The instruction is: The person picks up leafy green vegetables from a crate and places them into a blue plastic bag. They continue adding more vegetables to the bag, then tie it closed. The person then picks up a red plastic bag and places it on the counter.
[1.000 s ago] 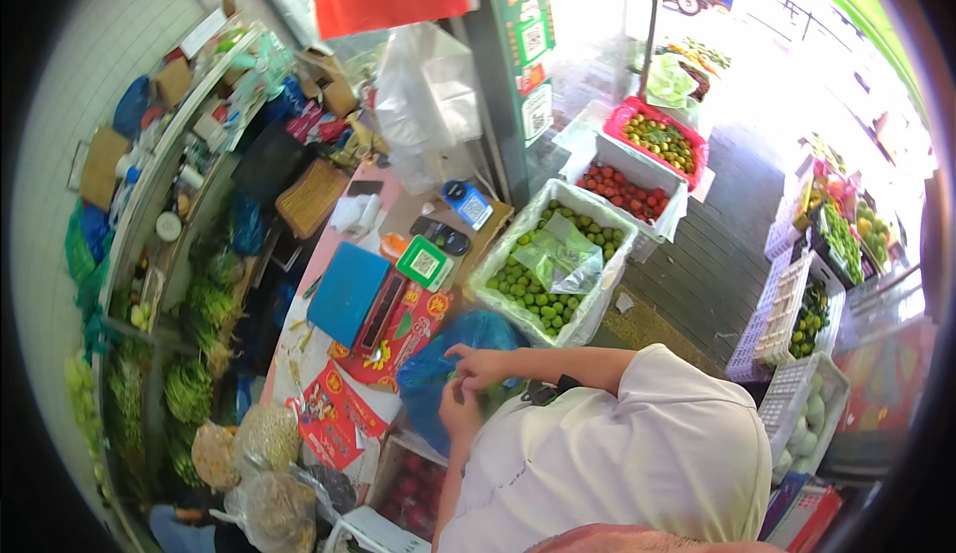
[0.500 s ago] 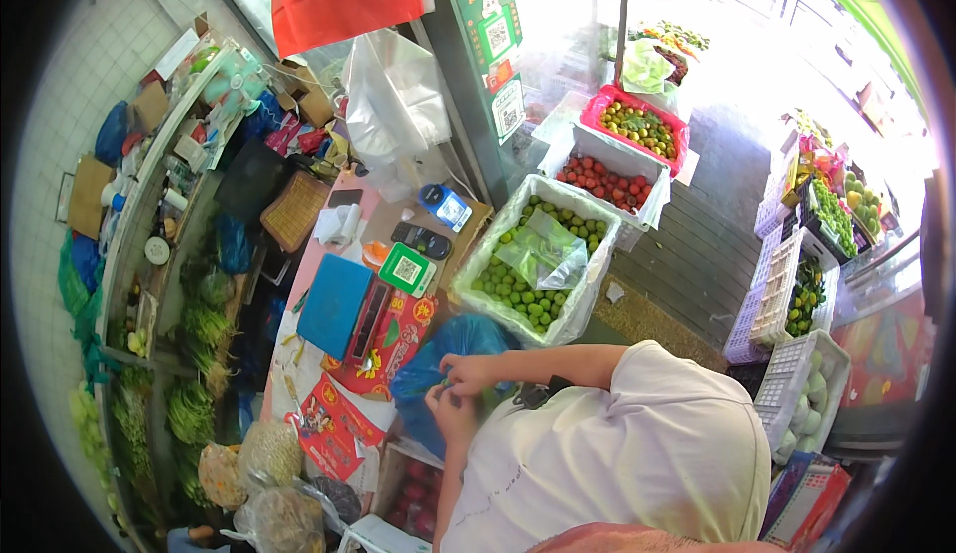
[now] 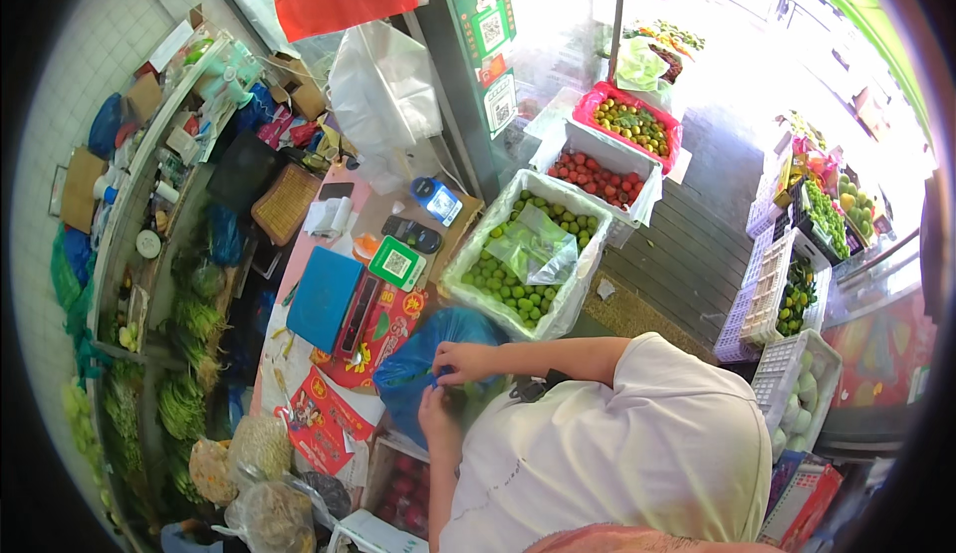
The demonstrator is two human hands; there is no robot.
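Observation:
A blue plastic bag (image 3: 448, 327) stands beside the counter, in front of my body. My right hand (image 3: 460, 362) comes in from the right and pinches the gathered part of the bag. Just below it, my left hand (image 3: 435, 416) also closes on the bag with bent fingers. The two hands are close together at the same spot. Something green shows dimly in or behind the bag; I cannot make out what it is.
On the counter are a blue scale (image 3: 326, 299), a green code card (image 3: 396, 262), a dark handset (image 3: 411, 234) and red printed sheets (image 3: 322, 424). A crate of green fruit (image 3: 528, 254) stands beyond the bag. Vegetable shelves (image 3: 149, 254) line the left.
The view has shifted slightly, so the counter sits a little further left. My hands remain on the blue bag, and the right hand's fingers have moved a little apart from the left.

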